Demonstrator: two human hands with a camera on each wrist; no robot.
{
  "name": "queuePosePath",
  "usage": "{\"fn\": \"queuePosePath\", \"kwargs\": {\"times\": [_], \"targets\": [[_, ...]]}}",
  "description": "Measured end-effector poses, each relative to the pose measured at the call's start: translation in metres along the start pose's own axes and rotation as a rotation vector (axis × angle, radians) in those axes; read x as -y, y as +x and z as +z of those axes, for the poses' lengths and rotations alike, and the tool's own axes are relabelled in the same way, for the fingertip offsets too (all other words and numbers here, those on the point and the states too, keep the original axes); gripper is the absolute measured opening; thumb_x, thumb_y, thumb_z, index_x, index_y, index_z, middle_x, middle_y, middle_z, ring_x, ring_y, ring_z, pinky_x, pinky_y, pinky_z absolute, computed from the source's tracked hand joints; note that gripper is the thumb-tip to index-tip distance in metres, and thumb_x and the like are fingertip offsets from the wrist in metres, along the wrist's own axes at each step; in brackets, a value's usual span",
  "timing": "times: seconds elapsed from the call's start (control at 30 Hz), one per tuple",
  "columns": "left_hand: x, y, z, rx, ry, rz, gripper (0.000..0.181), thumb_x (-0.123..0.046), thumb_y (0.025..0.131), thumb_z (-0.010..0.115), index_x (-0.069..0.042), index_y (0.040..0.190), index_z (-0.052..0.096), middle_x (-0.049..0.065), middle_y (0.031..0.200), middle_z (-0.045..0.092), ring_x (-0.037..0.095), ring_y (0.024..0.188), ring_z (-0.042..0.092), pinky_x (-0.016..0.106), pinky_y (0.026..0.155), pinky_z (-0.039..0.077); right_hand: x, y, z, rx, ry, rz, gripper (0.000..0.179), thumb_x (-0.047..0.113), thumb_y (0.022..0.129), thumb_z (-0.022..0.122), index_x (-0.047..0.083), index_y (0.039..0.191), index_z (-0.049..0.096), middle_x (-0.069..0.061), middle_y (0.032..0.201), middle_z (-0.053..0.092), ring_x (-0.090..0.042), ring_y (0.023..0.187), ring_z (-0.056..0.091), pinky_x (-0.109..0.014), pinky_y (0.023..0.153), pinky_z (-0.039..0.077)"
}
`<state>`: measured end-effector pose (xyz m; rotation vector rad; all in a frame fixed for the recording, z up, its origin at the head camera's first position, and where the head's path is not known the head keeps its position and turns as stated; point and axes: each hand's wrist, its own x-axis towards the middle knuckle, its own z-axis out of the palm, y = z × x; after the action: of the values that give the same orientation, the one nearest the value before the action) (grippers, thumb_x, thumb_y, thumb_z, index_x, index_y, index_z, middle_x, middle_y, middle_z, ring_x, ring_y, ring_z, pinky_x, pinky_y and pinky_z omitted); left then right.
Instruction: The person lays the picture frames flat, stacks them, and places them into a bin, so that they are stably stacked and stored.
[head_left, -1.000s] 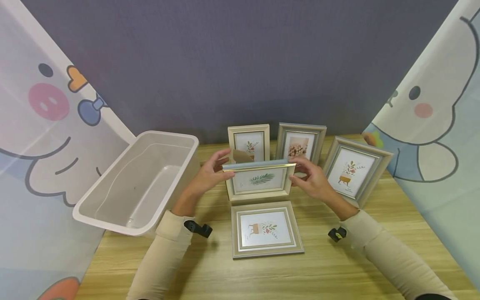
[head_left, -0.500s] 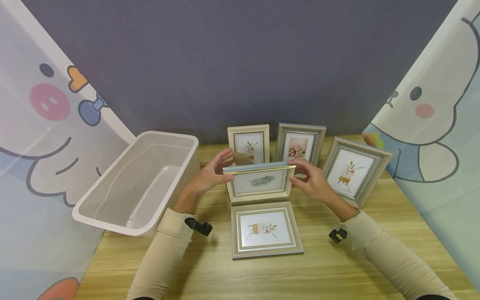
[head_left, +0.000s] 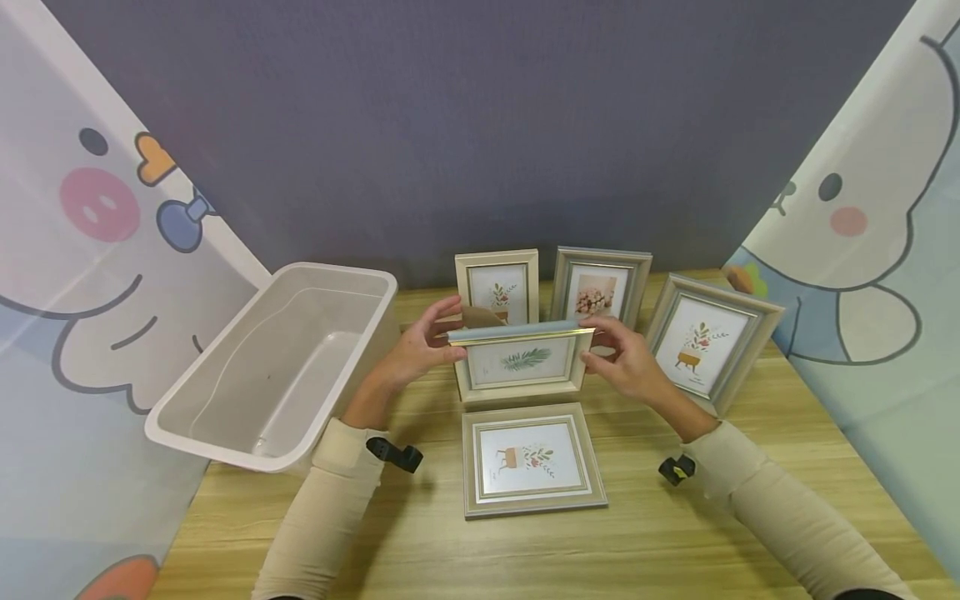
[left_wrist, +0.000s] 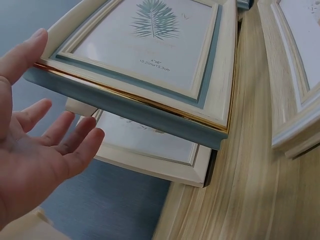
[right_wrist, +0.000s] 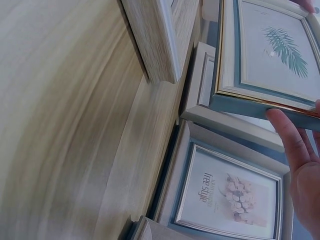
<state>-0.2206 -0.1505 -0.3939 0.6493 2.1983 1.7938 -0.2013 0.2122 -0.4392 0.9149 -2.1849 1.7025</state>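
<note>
- Head view: a leaf-print frame is being held on edge, long side up, above mid-counter, just behind a flat frame.
- Right hand: the upper right corner of the leaf-print frame is being pinched, the fingers being curled narrowly there.
- Left hand: the upper left corner is being touched by the thumb; the other fingers are being held wide behind, loosely bent.
- Behind, a cream frame and a flower-photo frame are being displayed upright; an angled frame is being displayed to the right.
- Left side: a pale bin is being supported by the counter.
</note>
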Motion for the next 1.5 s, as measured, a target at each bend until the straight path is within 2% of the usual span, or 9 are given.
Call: {"fn": "queuePosePath", "kwargs": {"times": [0.17,0.33,0.43,0.57,0.87,1.1,1.23,1.33,1.5], "targets": [[-0.001,-0.001,0.001,-0.039,0.04,-0.012,0.084,-0.002,0.089,0.076,-0.008,0.159,0.029,0.02,0.156,0.038,0.045,0.139,0.044,0.058,0.112,0.041,0.0,-0.001,-0.001,-0.003,-0.005,0.012,0.049,-0.023,0.084,0.064,-0.009,0.129,0.052,0.007,0.116,0.057,0.002,0.094,0.069,-0.037,0.06,0.062],[0.001,-0.002,0.004,-0.095,0.067,0.002,0.074,0.0,0.089,0.075,-0.005,0.154,0.038,0.022,0.143,0.047,0.035,0.123,0.055,0.041,0.1,0.052,0.0,-0.001,-0.002,-0.004,-0.006,0.02,0.05,-0.023,0.083,0.064,-0.01,0.13,0.052,0.011,0.123,0.055,0.002,0.096,0.069,-0.034,0.061,0.063],[0.002,-0.002,0.007,-0.124,0.057,0.038,0.062,0.002,0.09,0.073,0.002,0.145,0.045,0.024,0.134,0.053,0.026,0.11,0.06,0.029,0.09,0.055,0.001,-0.001,-0.003,-0.006,-0.004,0.021,0.05,-0.023,0.083,0.064,-0.011,0.131,0.051,0.007,0.127,0.055,0.002,0.095,0.069,-0.031,0.061,0.062],[0.001,-0.003,0.01,-0.147,0.067,0.103,0.042,0.006,0.09,0.071,0.008,0.129,0.054,0.027,0.122,0.061,0.018,0.1,0.063,0.023,0.082,0.057,0.001,-0.002,-0.003,-0.009,-0.004,0.025,0.051,-0.023,0.083,0.064,-0.011,0.131,0.051,0.002,0.127,0.055,0.002,0.095,0.069,-0.034,0.061,0.063],[-0.002,-0.007,0.013,-0.162,0.146,0.135,0.024,0.001,0.092,0.07,0.005,0.114,0.062,0.026,0.109,0.068,0.033,0.104,0.064,0.025,0.079,0.055,0.003,-0.003,-0.005,-0.013,0.003,0.045,0.051,-0.022,0.084,0.064,-0.008,0.132,0.052,-0.006,0.132,0.055,0.001,0.096,0.069,-0.038,0.061,0.063],[-0.007,-0.01,0.014,-0.183,0.162,0.122,0.023,-0.003,0.093,0.071,0.003,0.114,0.065,0.024,0.104,0.069,0.017,0.093,0.066,0.025,0.074,0.055,0.009,-0.003,-0.009,0.024,0.03,0.117,0.055,-0.019,0.086,0.065,-0.008,0.137,0.048,0.002,0.115,0.056,-0.005,0.095,0.069,-0.037,0.06,0.063],[-0.008,-0.012,0.015,-0.18,0.128,0.119,0.022,-0.003,0.094,0.07,0.004,0.115,0.066,0.024,0.099,0.069,0.021,0.081,0.066,0.026,0.069,0.057,0.013,-0.002,-0.013,0.064,0.049,0.185,0.057,-0.015,0.089,0.066,-0.005,0.141,0.046,0.0,0.109,0.059,-0.006,0.093,0.069,-0.043,0.059,0.062],[-0.009,-0.014,0.017,-0.181,0.079,0.083,0.023,-0.004,0.095,0.069,0.005,0.116,0.065,0.021,0.101,0.067,0.022,0.079,0.066,0.03,0.069,0.061,0.014,-0.001,-0.015,0.09,0.065,0.219,0.058,-0.012,0.091,0.066,-0.007,0.143,0.043,-0.005,0.112,0.062,-0.007,0.091,0.07,-0.045,0.057,0.062],[-0.009,-0.019,0.022,-0.192,0.016,-0.041,0.024,-0.009,0.097,0.067,0.002,0.119,0.064,0.015,0.108,0.065,0.017,0.084,0.066,0.04,0.073,0.064,0.015,-0.001,-0.015,0.124,0.084,0.315,0.052,-0.005,0.095,0.065,-0.003,0.143,0.044,-0.021,0.113,0.059,-0.013,0.08,0.07,-0.049,0.055,0.06]]}}
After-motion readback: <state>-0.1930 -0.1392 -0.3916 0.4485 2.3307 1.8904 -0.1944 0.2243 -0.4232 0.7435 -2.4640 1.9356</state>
